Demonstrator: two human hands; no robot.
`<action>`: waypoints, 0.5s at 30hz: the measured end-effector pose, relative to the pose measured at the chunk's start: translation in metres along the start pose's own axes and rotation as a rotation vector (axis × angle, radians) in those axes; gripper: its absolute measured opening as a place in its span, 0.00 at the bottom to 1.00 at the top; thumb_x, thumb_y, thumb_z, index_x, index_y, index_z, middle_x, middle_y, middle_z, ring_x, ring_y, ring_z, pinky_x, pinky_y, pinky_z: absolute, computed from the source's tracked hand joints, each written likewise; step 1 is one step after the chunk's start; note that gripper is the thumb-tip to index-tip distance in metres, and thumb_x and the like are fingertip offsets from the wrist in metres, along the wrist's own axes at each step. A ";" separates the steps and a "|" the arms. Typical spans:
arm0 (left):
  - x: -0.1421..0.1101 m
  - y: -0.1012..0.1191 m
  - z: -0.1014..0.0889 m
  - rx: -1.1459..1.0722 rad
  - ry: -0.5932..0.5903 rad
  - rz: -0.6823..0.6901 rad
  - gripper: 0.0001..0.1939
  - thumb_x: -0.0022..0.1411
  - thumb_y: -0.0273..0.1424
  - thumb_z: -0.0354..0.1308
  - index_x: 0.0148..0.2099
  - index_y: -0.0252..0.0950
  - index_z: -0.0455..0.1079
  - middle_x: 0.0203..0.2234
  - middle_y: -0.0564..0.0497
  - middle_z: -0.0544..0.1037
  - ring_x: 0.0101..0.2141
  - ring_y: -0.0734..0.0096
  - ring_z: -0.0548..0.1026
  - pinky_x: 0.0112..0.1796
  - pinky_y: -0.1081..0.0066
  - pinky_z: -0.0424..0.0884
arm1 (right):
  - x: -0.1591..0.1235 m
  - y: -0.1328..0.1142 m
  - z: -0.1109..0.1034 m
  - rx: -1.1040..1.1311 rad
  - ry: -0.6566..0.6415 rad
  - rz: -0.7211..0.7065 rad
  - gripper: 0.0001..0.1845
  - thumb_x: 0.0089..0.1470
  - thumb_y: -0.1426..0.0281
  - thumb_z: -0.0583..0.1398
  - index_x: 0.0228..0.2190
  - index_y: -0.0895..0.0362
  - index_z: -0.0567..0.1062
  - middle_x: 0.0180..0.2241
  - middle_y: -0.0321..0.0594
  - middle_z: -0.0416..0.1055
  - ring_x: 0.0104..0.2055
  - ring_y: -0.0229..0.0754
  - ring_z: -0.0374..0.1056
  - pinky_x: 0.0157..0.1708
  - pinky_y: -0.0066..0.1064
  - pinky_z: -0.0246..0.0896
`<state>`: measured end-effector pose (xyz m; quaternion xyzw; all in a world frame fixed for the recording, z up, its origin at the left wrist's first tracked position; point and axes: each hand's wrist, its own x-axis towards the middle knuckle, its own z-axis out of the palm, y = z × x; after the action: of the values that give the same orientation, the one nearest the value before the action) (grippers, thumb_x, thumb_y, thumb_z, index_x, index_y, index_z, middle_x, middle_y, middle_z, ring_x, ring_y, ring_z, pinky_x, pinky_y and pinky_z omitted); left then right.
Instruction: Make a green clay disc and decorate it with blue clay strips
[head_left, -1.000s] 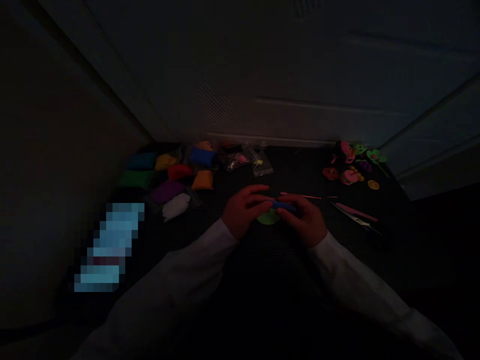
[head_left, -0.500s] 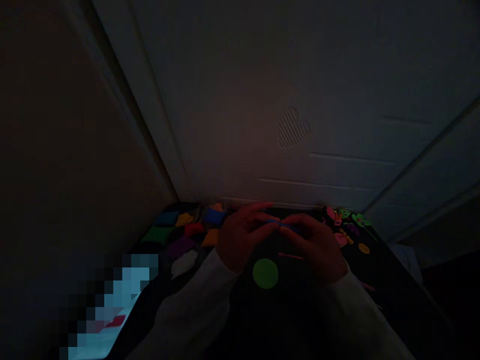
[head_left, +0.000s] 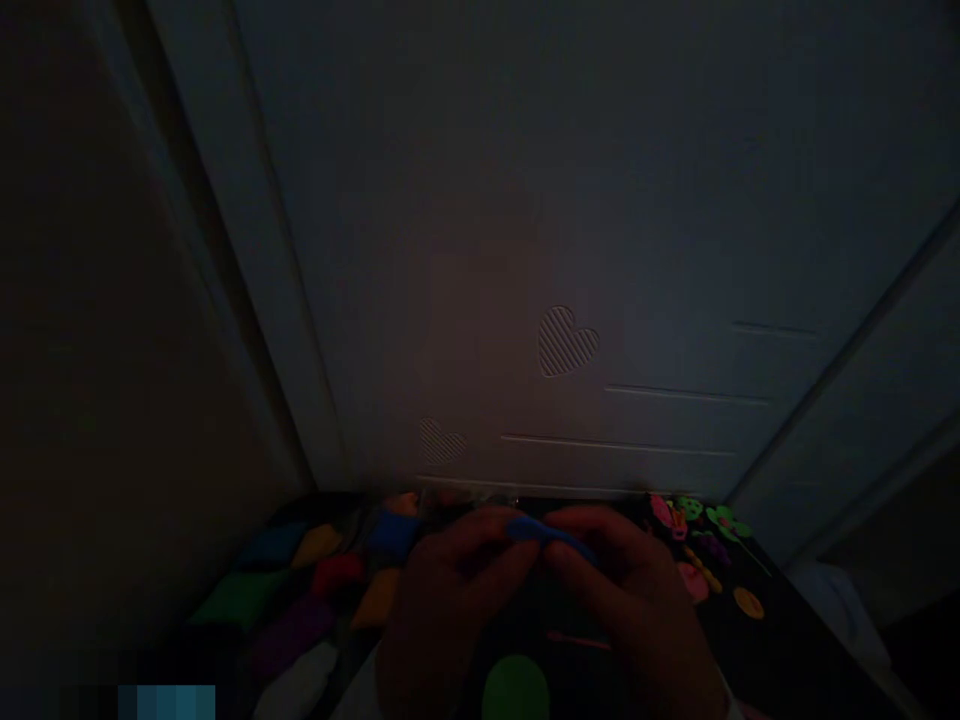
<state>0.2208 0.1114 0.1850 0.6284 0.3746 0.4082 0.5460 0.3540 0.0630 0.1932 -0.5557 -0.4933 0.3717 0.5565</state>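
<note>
A flattened strip of blue modelling clay (head_left: 529, 528) stretches between my two hands, lifted above the dark table. My left hand (head_left: 461, 590) pinches its left part between thumb and fingers. My right hand (head_left: 626, 580) grips the other end the same way, and its fingers partly cover the clay. Below them a flat green disc (head_left: 516, 690) lies on the table, cut off by the bottom edge of the view. A slim pink tool (head_left: 579, 640) lies just beyond the disc, near my right hand. The scene is very dim.
To the left lie several coloured packets, among them a green one (head_left: 240, 597), a red one (head_left: 337, 573) and a white one (head_left: 300, 680). Small colourful flower shapes (head_left: 727, 522) and a yellow disc (head_left: 748, 602) sit at right. A pale panel with hearts (head_left: 568, 342) rises behind the table.
The view has tipped upward, so the table sits lower in it. Both hands have risen from over the green disc, still holding the blue clay, which looked thin edge-on half a second ago.
</note>
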 end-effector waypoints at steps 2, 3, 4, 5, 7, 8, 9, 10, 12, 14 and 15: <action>0.000 -0.002 0.001 -0.034 0.025 -0.025 0.05 0.51 0.31 0.57 0.32 0.38 0.73 0.28 0.55 0.77 0.30 0.76 0.73 0.31 0.81 0.67 | 0.002 0.001 0.000 0.012 -0.013 0.028 0.08 0.44 0.65 0.61 0.29 0.54 0.74 0.29 0.32 0.74 0.32 0.33 0.68 0.33 0.22 0.62; 0.000 -0.003 0.002 -0.050 0.036 -0.038 0.05 0.51 0.31 0.57 0.32 0.38 0.72 0.27 0.55 0.77 0.30 0.76 0.73 0.30 0.82 0.67 | 0.002 0.002 -0.001 0.008 -0.021 0.039 0.08 0.44 0.65 0.61 0.29 0.54 0.74 0.28 0.32 0.74 0.32 0.34 0.68 0.32 0.22 0.61; 0.000 -0.004 0.003 -0.065 0.044 -0.049 0.05 0.51 0.31 0.58 0.32 0.39 0.72 0.27 0.56 0.76 0.29 0.76 0.73 0.30 0.82 0.67 | 0.003 0.003 -0.001 0.001 -0.021 0.048 0.08 0.45 0.64 0.60 0.29 0.53 0.74 0.27 0.32 0.74 0.32 0.34 0.68 0.32 0.23 0.61; 0.000 -0.005 0.004 -0.081 0.056 -0.053 0.05 0.51 0.31 0.58 0.32 0.39 0.72 0.27 0.56 0.76 0.29 0.76 0.73 0.30 0.82 0.68 | 0.004 0.004 -0.001 -0.012 -0.016 0.057 0.08 0.45 0.64 0.60 0.29 0.53 0.74 0.27 0.32 0.74 0.32 0.34 0.68 0.33 0.23 0.61; -0.001 -0.006 0.005 -0.106 0.068 -0.049 0.06 0.50 0.31 0.59 0.33 0.40 0.72 0.28 0.56 0.77 0.30 0.76 0.74 0.30 0.82 0.69 | 0.006 0.006 -0.002 -0.053 0.003 0.064 0.08 0.45 0.63 0.60 0.29 0.52 0.74 0.27 0.31 0.74 0.32 0.34 0.68 0.33 0.23 0.60; -0.001 -0.005 0.005 -0.104 0.076 -0.047 0.06 0.49 0.31 0.59 0.34 0.40 0.72 0.29 0.56 0.77 0.31 0.76 0.74 0.31 0.82 0.69 | 0.007 0.007 -0.002 -0.075 0.013 0.064 0.07 0.45 0.63 0.60 0.29 0.52 0.75 0.27 0.31 0.74 0.32 0.34 0.68 0.33 0.23 0.60; 0.000 -0.005 0.005 -0.089 0.084 -0.046 0.07 0.49 0.31 0.59 0.34 0.41 0.72 0.29 0.56 0.77 0.31 0.75 0.74 0.32 0.81 0.69 | 0.008 0.008 -0.002 -0.093 0.017 0.063 0.07 0.45 0.63 0.60 0.29 0.51 0.75 0.27 0.31 0.74 0.32 0.33 0.68 0.32 0.23 0.60; 0.000 -0.004 0.005 -0.061 0.095 -0.047 0.07 0.49 0.31 0.60 0.33 0.41 0.72 0.29 0.56 0.77 0.32 0.75 0.74 0.32 0.81 0.69 | 0.008 0.009 -0.002 -0.100 0.006 0.057 0.07 0.45 0.63 0.60 0.28 0.51 0.75 0.28 0.30 0.74 0.31 0.33 0.68 0.32 0.23 0.60; 0.000 -0.003 0.003 0.006 0.111 -0.039 0.05 0.48 0.30 0.60 0.32 0.41 0.73 0.29 0.56 0.77 0.31 0.76 0.74 0.32 0.82 0.69 | 0.008 0.009 -0.003 -0.083 -0.018 0.042 0.07 0.46 0.63 0.60 0.29 0.50 0.75 0.28 0.30 0.73 0.31 0.33 0.68 0.31 0.23 0.61; 0.000 -0.001 0.002 0.037 0.120 -0.031 0.05 0.48 0.30 0.60 0.31 0.41 0.74 0.29 0.56 0.77 0.32 0.76 0.74 0.32 0.83 0.69 | 0.007 0.009 -0.003 -0.041 -0.035 0.028 0.07 0.46 0.64 0.60 0.31 0.48 0.75 0.29 0.29 0.73 0.32 0.33 0.68 0.33 0.23 0.62; -0.001 0.000 0.002 0.035 0.122 -0.028 0.05 0.48 0.30 0.60 0.31 0.41 0.74 0.28 0.57 0.77 0.32 0.76 0.74 0.32 0.83 0.69 | 0.006 0.008 -0.003 -0.018 -0.041 0.024 0.07 0.46 0.65 0.60 0.32 0.47 0.74 0.30 0.28 0.73 0.32 0.32 0.68 0.34 0.23 0.62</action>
<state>0.2219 0.1098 0.1845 0.6064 0.4229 0.4318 0.5166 0.3590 0.0689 0.1865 -0.5590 -0.5012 0.3850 0.5368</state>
